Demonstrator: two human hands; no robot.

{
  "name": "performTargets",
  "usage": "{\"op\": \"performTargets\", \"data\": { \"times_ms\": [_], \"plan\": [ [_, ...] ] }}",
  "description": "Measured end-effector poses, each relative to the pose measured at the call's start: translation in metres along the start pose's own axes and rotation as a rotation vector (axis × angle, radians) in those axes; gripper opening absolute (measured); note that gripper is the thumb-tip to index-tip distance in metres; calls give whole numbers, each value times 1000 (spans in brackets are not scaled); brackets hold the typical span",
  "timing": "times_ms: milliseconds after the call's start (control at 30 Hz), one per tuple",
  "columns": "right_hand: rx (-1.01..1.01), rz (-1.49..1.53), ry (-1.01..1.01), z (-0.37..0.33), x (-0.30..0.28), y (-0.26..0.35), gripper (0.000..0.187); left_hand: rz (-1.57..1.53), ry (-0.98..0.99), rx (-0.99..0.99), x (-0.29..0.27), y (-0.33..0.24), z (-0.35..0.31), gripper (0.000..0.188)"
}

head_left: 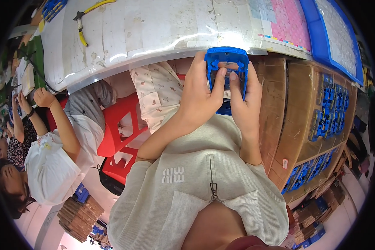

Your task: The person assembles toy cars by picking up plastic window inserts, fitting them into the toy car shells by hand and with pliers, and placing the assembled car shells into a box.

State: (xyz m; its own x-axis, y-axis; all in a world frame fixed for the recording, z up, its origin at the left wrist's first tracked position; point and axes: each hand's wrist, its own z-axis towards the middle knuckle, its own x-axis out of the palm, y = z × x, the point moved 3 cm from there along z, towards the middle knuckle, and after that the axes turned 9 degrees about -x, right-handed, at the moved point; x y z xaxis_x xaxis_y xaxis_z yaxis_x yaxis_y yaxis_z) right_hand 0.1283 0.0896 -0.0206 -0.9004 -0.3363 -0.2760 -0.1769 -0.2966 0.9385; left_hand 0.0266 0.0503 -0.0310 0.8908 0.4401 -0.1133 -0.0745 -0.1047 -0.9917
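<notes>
Close to the table's front edge, a blue plastic shell (227,51) with a rounded top and an open frame is held up between both hands. My left hand (199,93) grips its left side, and my right hand (246,93) grips its right side. Both thumbs press inside the shell against a clear or dark part whose kind I cannot make out. Just below the hands shows another dark blue piece (224,107); whether it joins the shell is hidden.
Yellow-handled pliers (80,26) lie on the white table (154,29). A blue tray (321,46) stands at the right end. Cardboard boxes (296,112) beside me hold several blue parts. Red stools (121,121) and a co-worker in white (50,166) are to the left.
</notes>
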Motion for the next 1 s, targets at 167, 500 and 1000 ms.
{"op": "performTargets", "data": {
  "times_ms": [167, 500, 1000],
  "plan": [
    [-75, 48, -84, 1, 1, 2, 5, 8, 44, 27, 0, 2, 3, 22],
    [-51, -5, -109, -2, -1, -2, 3, 5, 38, 56, 1, 1, 4, 13],
    [64, 141, 74, -6, -1, -1, 20, 69, -76, 91, -5, -1, 6, 11]
  ]
}}
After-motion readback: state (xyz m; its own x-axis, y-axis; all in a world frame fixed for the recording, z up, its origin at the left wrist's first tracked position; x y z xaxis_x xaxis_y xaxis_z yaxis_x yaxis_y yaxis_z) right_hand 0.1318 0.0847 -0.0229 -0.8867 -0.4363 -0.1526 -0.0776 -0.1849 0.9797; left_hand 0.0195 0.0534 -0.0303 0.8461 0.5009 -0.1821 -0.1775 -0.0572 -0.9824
